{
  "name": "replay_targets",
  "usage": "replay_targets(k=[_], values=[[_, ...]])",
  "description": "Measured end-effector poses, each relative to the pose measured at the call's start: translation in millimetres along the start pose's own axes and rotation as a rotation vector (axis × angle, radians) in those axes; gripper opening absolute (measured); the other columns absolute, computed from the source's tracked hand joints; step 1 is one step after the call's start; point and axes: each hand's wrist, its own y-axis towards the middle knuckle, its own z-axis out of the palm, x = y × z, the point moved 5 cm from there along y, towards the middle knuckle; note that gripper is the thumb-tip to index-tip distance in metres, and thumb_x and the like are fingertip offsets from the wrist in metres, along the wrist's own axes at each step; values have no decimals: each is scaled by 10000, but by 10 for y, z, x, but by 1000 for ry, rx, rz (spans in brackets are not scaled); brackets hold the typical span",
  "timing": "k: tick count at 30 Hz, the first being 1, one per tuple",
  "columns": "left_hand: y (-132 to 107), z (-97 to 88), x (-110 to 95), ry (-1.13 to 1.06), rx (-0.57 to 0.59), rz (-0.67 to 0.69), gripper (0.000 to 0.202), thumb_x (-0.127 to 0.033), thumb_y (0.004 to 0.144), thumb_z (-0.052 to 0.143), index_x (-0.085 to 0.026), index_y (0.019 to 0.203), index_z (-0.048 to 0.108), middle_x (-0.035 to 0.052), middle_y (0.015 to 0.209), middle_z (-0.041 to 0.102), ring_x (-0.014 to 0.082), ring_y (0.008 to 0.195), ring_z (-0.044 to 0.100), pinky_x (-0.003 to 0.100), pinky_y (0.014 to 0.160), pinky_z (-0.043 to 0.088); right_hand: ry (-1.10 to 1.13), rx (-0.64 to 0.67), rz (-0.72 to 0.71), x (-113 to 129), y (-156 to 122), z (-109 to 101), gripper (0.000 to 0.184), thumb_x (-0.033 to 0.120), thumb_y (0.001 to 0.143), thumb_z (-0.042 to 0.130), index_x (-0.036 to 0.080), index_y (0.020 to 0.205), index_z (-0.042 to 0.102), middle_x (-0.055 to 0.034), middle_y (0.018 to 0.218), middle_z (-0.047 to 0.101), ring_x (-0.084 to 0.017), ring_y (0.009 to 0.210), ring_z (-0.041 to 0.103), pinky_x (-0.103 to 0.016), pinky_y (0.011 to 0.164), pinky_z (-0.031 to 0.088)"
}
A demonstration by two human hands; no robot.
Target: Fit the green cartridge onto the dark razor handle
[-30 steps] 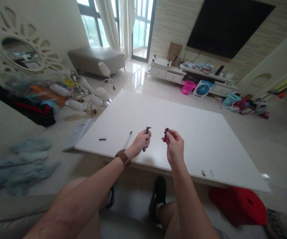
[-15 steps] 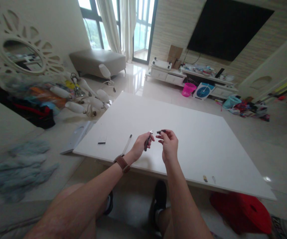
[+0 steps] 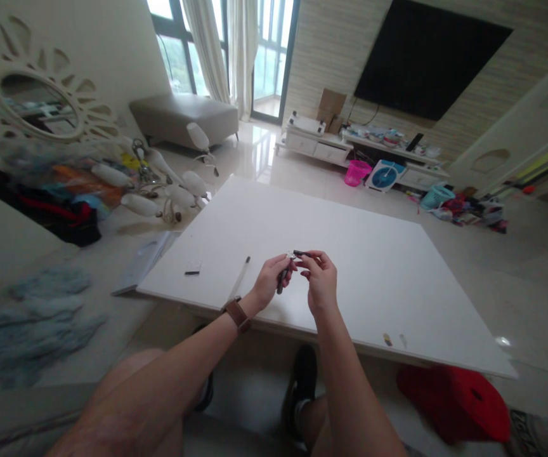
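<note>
Left hand (image 3: 268, 284), brown watch strap at the wrist: grip closed round a slim dark pen (image 3: 282, 277), tilted, lower end toward 7 o'clock, pale metal tip up toward 1 o'clock. Right hand (image 3: 320, 281): fingertips pinched on a short dark cap (image 3: 299, 254), lying level, its near end touching or just beside the pen tip; contact too small to confirm. Both pieces are held in the air over the near edge of the table (image 3: 350, 254).

At 9 o'clock from the hands, on the table: a thin clear tube (image 3: 240, 278), lying slantwise; further the same way, a small black-and-white piece (image 3: 192, 269). At 4 o'clock, near the front edge: two small bits (image 3: 394, 340), type unclear. Nothing lies between the hands and these.

Table: white, glossy, low. Off its left corner a flat grey booklet (image 3: 141, 267) on the floor. Below the right corner, a red stool (image 3: 455, 400).

Far: white lamp fitting (image 3: 169, 184) at 10 o'clock; grey bench (image 3: 183, 117) by the window at 11; dark screen (image 3: 426, 57) at 1, pink basket (image 3: 356, 172) beneath. Floor pale, shiny tile.
</note>
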Motion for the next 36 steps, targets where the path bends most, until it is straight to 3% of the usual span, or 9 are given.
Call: replay_targets(k=[5, 14, 27, 36], values=[[1, -20, -32, 34, 3, 3, 320, -443, 872, 524, -155, 751, 593, -18, 613, 502, 82, 520, 441, 213, 497, 351, 29, -7, 4, 10, 19, 48, 149, 252, 666, 700, 188, 741, 589, -48, 894, 753, -172, 742, 693, -236, 579, 433], [-31, 19, -88, 33, 14, 28, 331, -441, 873, 514, -150, 733, 589, -23, 574, 498, 79, 484, 434, 213, 459, 312, 43, -10, 2, -13, -6, 68, 179, 261, 643, 749, 188, 721, 606, 1, 739, 703, -150, 696, 653, -231, 578, 441], [-36, 48, -69, 27, 12, 49, 343, -465, 876, 537, -165, 711, 527, -31, 570, 490, 77, 483, 427, 213, 449, 308, 157, 72, 80, -13, -35, 111, 154, 292, 656, 762, 197, 720, 660, -16, 797, 724, -156, 742, 651, -261, 649, 489], [-27, 52, -87, 21, 3, 73, 363, -498, 879, 551, -162, 743, 530, -43, 575, 483, 64, 477, 410, 206, 454, 305, 170, 87, 119, -36, -54, 147, 134, 285, 669, 762, 200, 700, 664, 14, 765, 687, -125, 699, 606, -217, 584, 419]])
